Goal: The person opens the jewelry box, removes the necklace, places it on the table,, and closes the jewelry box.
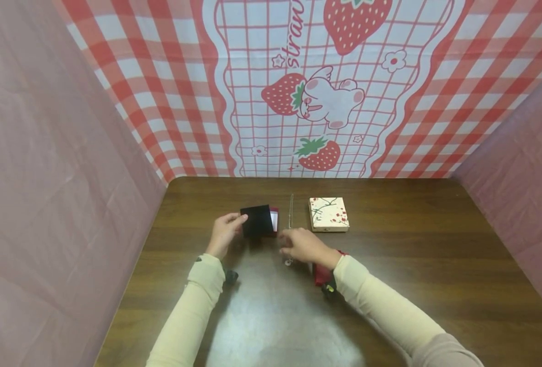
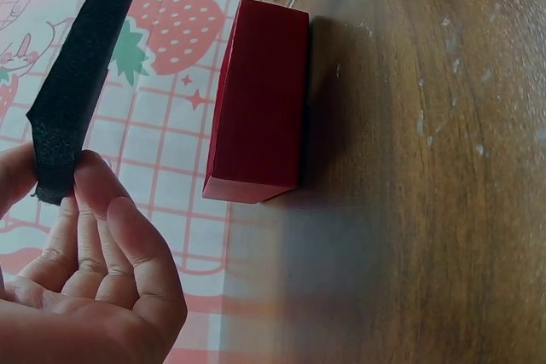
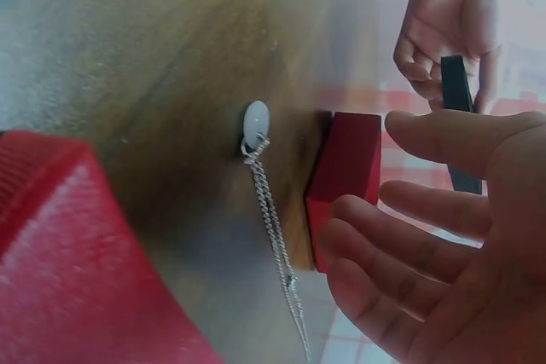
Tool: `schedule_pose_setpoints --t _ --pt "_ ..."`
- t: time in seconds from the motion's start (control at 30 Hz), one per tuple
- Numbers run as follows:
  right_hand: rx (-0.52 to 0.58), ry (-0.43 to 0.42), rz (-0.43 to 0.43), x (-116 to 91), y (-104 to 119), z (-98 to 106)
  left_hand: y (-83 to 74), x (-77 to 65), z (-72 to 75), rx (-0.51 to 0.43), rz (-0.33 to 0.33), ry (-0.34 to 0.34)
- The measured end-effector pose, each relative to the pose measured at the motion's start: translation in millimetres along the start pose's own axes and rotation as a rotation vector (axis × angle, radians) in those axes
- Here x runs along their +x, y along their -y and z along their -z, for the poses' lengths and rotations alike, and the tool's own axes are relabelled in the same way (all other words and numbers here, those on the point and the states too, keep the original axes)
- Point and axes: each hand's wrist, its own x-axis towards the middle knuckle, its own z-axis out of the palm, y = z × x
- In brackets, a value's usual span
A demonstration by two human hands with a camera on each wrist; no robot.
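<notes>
My left hand (image 1: 224, 233) pinches a flat black square pad (image 1: 257, 220) by its left edge, fingers on one side and thumb on the other. In the left wrist view, the pad (image 2: 81, 83) is a thin slab with a rough, foam-like face, held apart from the red box (image 2: 260, 100). That box stands on the table, its pale inside partly visible in the head view. My right hand (image 1: 308, 248) hovers over a silver necklace (image 1: 291, 209), fingers spread loosely and holding nothing. The white oval pendant (image 3: 256, 124) lies at the chain's near end.
A cream box (image 1: 328, 213) with a branch and red blossom print sits at the right of the necklace. Something red and pouch-like (image 1: 322, 274) lies beneath my right wrist, partly hidden. A strawberry-patterned cloth (image 1: 319, 155) hangs behind the table (image 1: 413, 244).
</notes>
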Motion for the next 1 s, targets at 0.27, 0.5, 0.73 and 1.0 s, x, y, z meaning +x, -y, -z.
schedule_pose_setpoints --t 0.27,0.5,0.73,1.0 --pt "0.055 -0.037 -0.027 4 3 9 -0.2 0.2 0.4 -0.001 0.001 0.006" --pt "0.069 -0.069 -0.042 8 2 12 -0.1 -0.4 -0.4 0.002 -0.005 0.007" --pt "0.060 -0.114 -0.011 11 6 18 -1.9 -1.8 -1.7 0.012 -0.009 -0.001" --pt "0.089 -0.123 -0.038 16 8 25 -2.5 -1.7 -1.9 0.005 -0.008 0.001"
